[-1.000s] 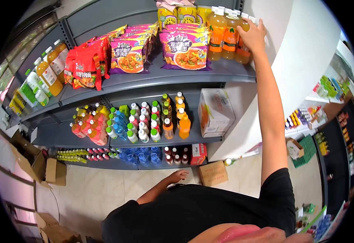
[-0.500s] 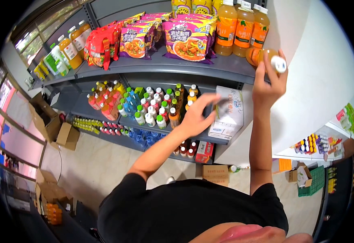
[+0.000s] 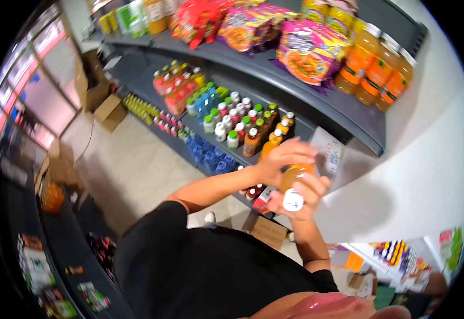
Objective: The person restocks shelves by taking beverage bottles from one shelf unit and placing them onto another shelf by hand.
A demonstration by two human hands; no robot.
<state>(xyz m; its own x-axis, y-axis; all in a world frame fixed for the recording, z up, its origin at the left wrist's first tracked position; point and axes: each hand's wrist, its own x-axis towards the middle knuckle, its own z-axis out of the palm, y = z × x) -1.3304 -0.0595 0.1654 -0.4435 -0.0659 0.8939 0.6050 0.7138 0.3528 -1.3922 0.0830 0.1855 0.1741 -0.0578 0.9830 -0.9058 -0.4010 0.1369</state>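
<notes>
A juice bottle (image 3: 294,176) with amber liquid and an orange label is in my right hand (image 3: 311,192), which is closed around it near the neck. Its white cap (image 3: 293,200) points down towards me. My left hand (image 3: 282,158) is at the far end of the bottle, fingers stretched out over it and slightly blurred; whether it touches the bottle I cannot tell. Both hands are in front of the middle shelf's right end. Similar orange-labelled juice bottles (image 3: 376,72) stand at the right end of the upper shelf.
Noodle packs (image 3: 311,53) sit left of those bottles on the upper shelf (image 3: 367,127). Rows of drink bottles (image 3: 232,119) fill the middle shelf, with a white carton (image 3: 327,151) at its right end. A cardboard box (image 3: 268,232) is on the floor.
My right hand has brought the juice bottle down and left from the upper shelf's end. My left hand has come up beside it. The view has tilted and shifted.
</notes>
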